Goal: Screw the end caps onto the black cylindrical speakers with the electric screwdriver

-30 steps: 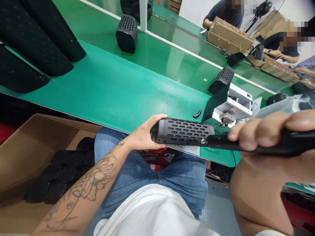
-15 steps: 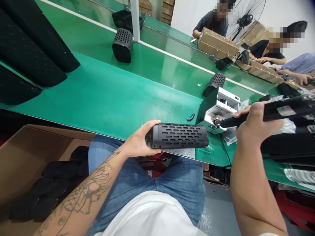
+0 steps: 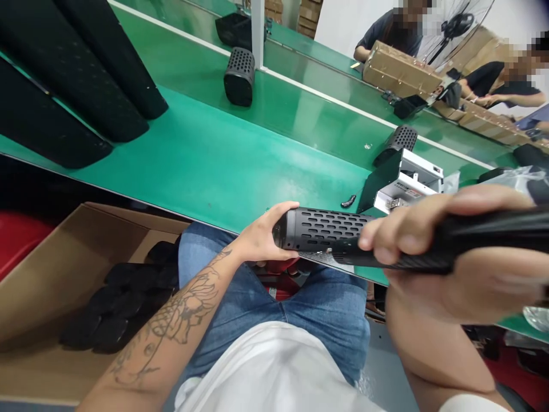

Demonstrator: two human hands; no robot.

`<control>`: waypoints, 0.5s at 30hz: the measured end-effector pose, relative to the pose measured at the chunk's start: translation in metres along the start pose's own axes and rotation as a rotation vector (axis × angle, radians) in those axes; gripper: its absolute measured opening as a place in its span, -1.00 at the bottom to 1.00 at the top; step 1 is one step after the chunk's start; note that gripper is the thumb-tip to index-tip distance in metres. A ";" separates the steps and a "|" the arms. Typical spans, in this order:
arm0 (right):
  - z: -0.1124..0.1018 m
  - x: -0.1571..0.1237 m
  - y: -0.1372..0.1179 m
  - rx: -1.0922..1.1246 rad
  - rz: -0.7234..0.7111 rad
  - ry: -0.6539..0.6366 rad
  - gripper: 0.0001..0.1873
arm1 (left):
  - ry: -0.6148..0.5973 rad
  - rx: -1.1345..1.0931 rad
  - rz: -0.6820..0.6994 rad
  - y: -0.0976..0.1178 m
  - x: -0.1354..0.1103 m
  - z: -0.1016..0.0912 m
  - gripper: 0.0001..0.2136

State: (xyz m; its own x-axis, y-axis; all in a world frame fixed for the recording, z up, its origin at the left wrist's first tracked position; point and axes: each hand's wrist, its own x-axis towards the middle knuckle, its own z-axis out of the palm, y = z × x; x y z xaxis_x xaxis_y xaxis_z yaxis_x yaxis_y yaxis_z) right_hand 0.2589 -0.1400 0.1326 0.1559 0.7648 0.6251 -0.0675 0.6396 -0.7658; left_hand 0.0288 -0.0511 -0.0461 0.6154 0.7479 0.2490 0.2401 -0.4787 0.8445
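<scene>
The person's left hand (image 3: 259, 237) grips a perforated black cylindrical casing (image 3: 326, 229) in closed fingers, holding it over the front edge of the green bench (image 3: 206, 166), while the right hand (image 3: 433, 220) closes round a long black tool (image 3: 493, 229) whose far end seems to lie along the casing, though that spot is hard to see.

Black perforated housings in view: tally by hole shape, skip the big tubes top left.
Oblong-slot tube, in left hand: 1
Round-hole housings: 2
Total: 3
Uncounted: black piece in right hand, holes unclear.
</scene>
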 end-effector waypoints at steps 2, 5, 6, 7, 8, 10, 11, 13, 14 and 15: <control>0.027 0.000 0.016 0.063 -0.031 -0.034 -0.71 | 0.017 -0.016 0.030 -0.002 0.000 0.002 0.05; 0.046 0.000 0.035 0.039 -0.010 -0.012 -0.74 | 0.030 -0.046 0.074 -0.004 0.001 0.004 0.07; 0.048 -0.001 0.038 0.025 0.001 -0.014 -0.75 | 0.030 -0.053 0.079 -0.004 0.001 0.004 0.07; 0.048 -0.002 0.040 0.010 0.007 -0.019 -0.76 | 0.030 -0.057 0.079 -0.005 0.000 0.004 0.07; 0.048 -0.004 0.041 -0.006 0.013 -0.024 -0.77 | 0.030 -0.060 0.075 -0.005 0.000 0.004 0.07; 0.048 -0.006 0.041 -0.046 0.043 -0.035 -0.80 | 0.027 -0.061 0.064 -0.004 -0.001 0.004 0.06; 0.048 -0.007 0.041 -0.065 0.062 -0.042 -0.81 | 0.025 -0.062 0.060 -0.003 -0.001 0.004 0.05; 0.048 -0.008 0.039 -0.091 0.102 -0.057 -0.82 | 0.024 -0.063 0.056 -0.002 -0.001 0.003 0.05; 0.047 -0.009 0.039 -0.095 0.117 -0.064 -0.83 | 0.023 -0.065 0.054 -0.002 -0.001 0.003 0.05; 0.047 -0.009 0.039 -0.097 0.125 -0.073 -0.84 | 0.022 -0.067 0.052 -0.001 0.000 0.004 0.06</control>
State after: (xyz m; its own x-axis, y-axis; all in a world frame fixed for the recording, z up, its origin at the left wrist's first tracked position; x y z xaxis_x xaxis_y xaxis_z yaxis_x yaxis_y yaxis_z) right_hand 0.2089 -0.1185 0.1038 0.0797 0.8441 0.5303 0.0140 0.5310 -0.8473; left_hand 0.0308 -0.0525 -0.0489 0.6090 0.7328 0.3035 0.1568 -0.4863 0.8596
